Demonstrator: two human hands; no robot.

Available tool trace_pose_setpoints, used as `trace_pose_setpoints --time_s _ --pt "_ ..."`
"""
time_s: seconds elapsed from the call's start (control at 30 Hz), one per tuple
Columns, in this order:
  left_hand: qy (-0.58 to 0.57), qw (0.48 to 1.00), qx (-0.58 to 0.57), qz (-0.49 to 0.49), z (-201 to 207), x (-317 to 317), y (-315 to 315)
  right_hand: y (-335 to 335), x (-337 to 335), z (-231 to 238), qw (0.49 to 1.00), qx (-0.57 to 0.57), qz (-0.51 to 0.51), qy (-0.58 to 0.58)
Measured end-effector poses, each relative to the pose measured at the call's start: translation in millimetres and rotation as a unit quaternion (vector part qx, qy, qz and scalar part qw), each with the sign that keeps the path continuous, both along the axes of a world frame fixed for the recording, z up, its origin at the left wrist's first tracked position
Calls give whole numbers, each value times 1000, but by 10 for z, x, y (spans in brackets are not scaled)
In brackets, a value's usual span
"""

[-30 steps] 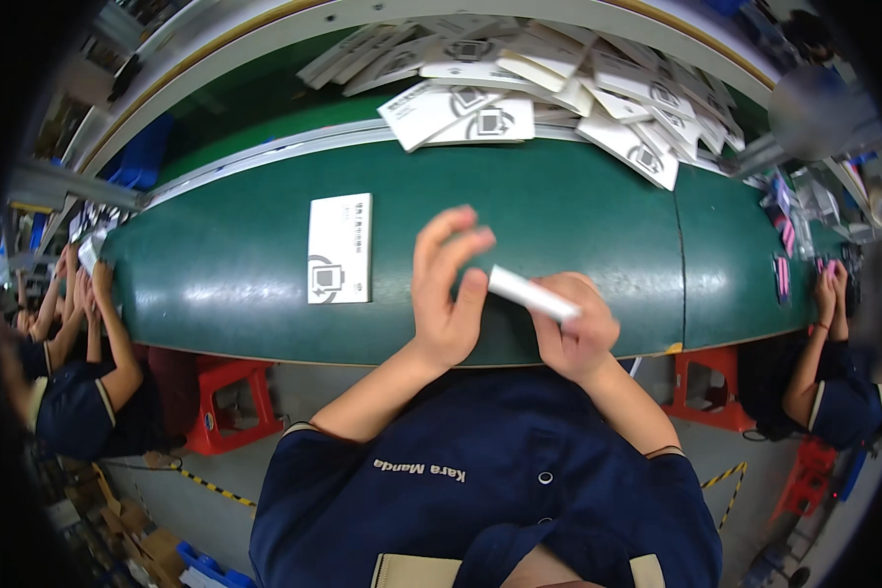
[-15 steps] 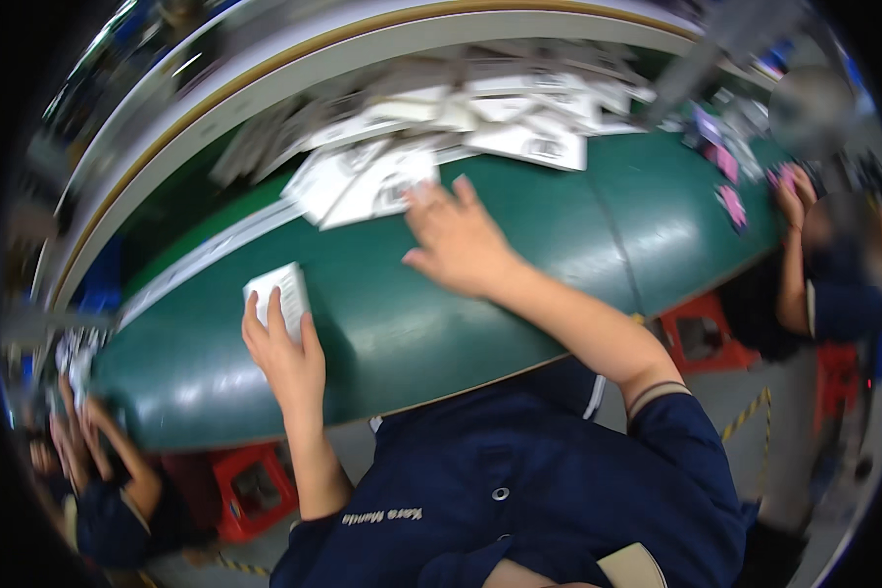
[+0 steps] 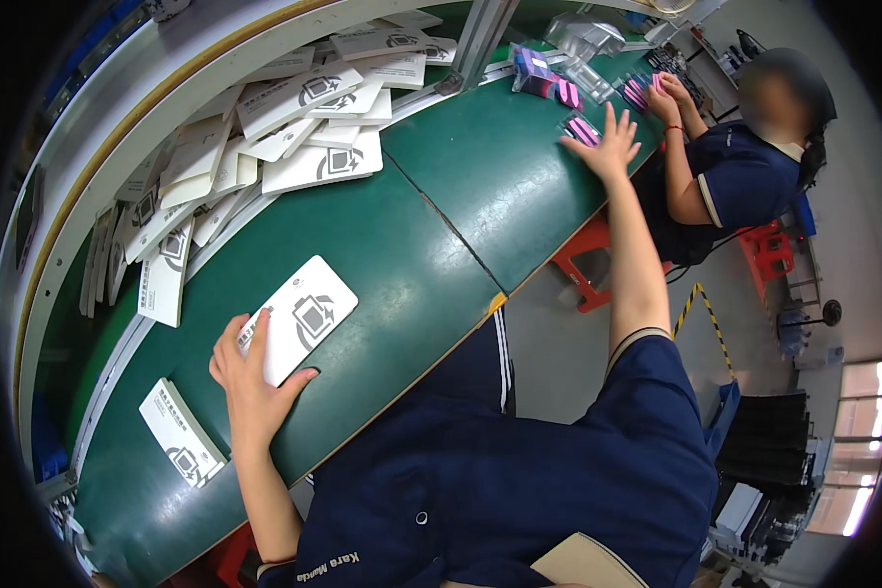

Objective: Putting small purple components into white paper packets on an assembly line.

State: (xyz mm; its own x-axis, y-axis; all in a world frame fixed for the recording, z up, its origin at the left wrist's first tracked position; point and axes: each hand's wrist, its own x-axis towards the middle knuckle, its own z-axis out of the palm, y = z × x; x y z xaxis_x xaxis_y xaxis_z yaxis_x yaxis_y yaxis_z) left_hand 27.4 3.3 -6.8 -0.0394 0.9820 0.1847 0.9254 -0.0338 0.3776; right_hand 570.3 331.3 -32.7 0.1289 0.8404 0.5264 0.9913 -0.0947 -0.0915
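Note:
A flat white box (image 3: 313, 312) with a grey battery icon lies on the green table in front of me. My left hand (image 3: 252, 377) is at its near left end, index finger lying on the top and thumb spread apart from the edge. Left of it lies a second white box (image 3: 181, 437). My right hand (image 3: 610, 147) is stretched far out to the right, open with fingers spread. Its thumb side is beside a pink-and-black striped pack (image 3: 580, 130); whether they touch I cannot tell.
White boxes (image 3: 304, 93) lie heaped along the table's back edge. To the right, a person (image 3: 755, 181) holds pink striped items (image 3: 642, 93). A purple pack (image 3: 532, 71) and clear plastic packaging (image 3: 586, 39) are near them. A red stool (image 3: 586, 265) stands below the table edge.
My view has swung right. My right hand has left the heap and reached right. My left hand is now on a different box, and one box lies to its left.

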Motion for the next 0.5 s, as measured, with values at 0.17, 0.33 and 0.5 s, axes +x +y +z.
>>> trace_pose_setpoints --time_s 0.17,0.33,0.5 --pt "-6 998 35 -54 284 -198 -76 62 239 -240 985 -137 96 46" --pt "-242 963 -115 26 419 -368 -178 -892 -956 -210 967 -99 234 20" --pt "-25 999 -17 -43 162 -62 -85 -2017 -2239 19 916 -139 372 59"
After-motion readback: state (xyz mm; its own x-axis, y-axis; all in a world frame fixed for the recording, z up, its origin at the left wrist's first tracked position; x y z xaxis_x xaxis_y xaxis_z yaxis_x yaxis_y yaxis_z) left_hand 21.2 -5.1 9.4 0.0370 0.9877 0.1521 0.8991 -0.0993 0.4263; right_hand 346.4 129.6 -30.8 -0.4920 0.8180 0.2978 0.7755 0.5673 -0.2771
